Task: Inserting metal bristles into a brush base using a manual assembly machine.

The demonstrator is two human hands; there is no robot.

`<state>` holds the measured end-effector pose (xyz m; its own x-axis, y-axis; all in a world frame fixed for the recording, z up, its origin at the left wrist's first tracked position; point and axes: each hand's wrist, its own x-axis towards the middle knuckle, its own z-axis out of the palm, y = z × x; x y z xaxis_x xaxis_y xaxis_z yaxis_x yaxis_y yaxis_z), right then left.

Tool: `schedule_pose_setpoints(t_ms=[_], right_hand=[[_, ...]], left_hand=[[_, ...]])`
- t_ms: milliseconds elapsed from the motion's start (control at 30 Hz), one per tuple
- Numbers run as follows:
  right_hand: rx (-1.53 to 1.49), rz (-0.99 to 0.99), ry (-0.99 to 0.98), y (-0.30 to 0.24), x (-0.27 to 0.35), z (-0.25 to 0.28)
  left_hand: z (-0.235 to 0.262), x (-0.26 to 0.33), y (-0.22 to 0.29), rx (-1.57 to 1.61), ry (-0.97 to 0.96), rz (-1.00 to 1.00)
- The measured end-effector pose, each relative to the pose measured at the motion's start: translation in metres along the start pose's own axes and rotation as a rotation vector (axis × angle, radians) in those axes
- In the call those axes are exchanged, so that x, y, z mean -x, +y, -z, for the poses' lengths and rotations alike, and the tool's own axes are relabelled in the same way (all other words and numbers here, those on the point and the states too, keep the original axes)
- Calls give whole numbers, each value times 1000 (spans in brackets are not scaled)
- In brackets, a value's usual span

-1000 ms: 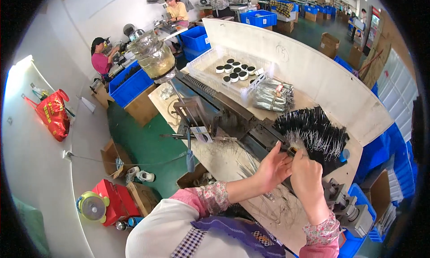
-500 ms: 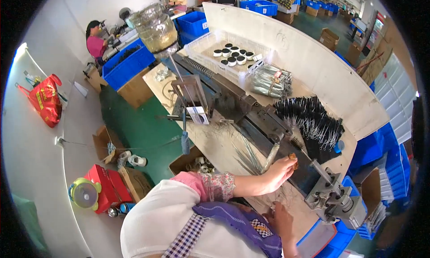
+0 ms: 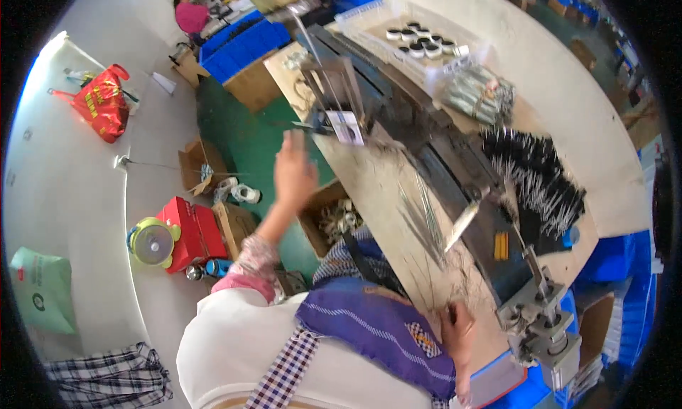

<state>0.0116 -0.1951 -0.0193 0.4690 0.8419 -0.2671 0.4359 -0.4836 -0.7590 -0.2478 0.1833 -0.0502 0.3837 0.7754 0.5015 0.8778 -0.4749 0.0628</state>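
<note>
My left hand (image 3: 295, 174) is raised over the floor, left of the bench, near the metal frame (image 3: 334, 89) with the white card (image 3: 346, 127). Motion smears its fingers, so whether it holds anything does not show. At the bench's front edge my right hand (image 3: 456, 331) has curled fingers; what they grip, if anything, is hidden. Thin metal wires (image 3: 423, 228) lie loose on the wooden bench top (image 3: 369, 174) beyond it. A yellow-brown block (image 3: 501, 245) rests on the dark machine bed (image 3: 483, 263), by a pale metal strip (image 3: 462, 225) and the metal chuck head (image 3: 543, 324).
Black-bristled wire brushes (image 3: 543, 185) are heaped behind the machine. Beside them lie a bundle of wires (image 3: 477, 93) and a clear tray (image 3: 376, 22) with black-and-white round pieces. An open carton (image 3: 320, 242) stands below the bench edge. A person (image 3: 192, 14) sits at the far left.
My left hand has left the machine bed and swung left past the bench edge. The yellow-brown block now lies on the bed. My right hand stays near the front edge; the view has shifted.
</note>
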Motion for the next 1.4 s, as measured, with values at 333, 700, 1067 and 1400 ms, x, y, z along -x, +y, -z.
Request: schedule_pose_setpoints(t_ms=[333,700,1067,1400], right_hand=[[-244,84,630,-7,-2,29],[28,598,517,-120,-52,69],[641,545,612,-63,-93,103],[578,460,538,-87,-98,96]], left_hand=[[14,0,-40,248,-212,486],[122,4,211,1423,-1156,-509],[65,29,241,1785,-1298,426],[91,-65,154,2803,-1345,1091]])
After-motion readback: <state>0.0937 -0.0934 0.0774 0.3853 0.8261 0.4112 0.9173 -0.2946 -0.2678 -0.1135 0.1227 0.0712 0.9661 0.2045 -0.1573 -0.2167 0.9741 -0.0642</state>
